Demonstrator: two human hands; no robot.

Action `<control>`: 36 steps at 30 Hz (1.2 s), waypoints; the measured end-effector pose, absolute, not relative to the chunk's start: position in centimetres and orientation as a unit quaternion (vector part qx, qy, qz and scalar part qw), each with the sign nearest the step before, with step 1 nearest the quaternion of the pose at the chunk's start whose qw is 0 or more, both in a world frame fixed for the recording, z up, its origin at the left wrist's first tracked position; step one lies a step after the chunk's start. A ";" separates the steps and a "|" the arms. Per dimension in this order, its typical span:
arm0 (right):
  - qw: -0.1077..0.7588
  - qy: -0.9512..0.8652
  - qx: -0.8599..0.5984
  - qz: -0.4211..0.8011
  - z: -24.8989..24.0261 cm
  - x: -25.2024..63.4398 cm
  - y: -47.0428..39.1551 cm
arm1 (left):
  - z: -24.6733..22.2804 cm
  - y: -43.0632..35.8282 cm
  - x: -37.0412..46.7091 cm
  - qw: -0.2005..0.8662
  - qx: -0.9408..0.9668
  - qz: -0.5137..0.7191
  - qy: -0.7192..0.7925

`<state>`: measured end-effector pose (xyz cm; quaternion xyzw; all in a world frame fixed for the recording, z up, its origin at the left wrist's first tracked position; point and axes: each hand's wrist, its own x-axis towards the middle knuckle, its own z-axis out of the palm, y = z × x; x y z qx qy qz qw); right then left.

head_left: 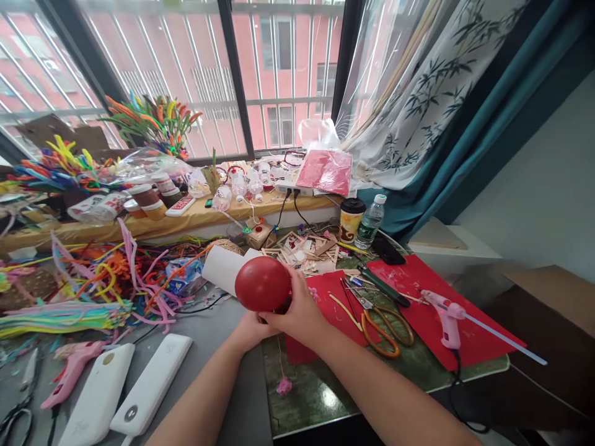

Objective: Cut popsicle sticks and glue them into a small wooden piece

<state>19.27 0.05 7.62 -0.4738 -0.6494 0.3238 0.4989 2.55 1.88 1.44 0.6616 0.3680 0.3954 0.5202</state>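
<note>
red balloon (261,284), centre of the frame | right hand (302,310) gripping its lower right side | left hand (253,332) underneath, grip hidden | looks rounded out; cannot tell whether tied off

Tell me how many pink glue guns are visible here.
2: one glue gun lies at the left, on the grey table, beside a white device; the other lies at the right, on a red sheet. Others may be hidden.
</note>
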 end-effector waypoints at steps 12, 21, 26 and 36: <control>0.639 -0.432 -0.372 0.516 9.8 20.9 2.7 | 1.0 1.6 2.3 0.558 0.655 0.378 0.340; 0.598 -0.429 -0.333 0.589 10.6 25.2 1.5 | 2.3 1.7 2.0 0.554 0.646 0.441 0.285; 0.546 -0.502 -0.333 0.582 11.3 23.7 -0.2 | 7.1 0.1 3.6 0.533 0.553 0.572 0.288; 0.501 -0.557 -0.348 0.564 10.3 22.3 -0.3 | 10.3 -1.4 5.5 0.558 0.364 0.681 0.303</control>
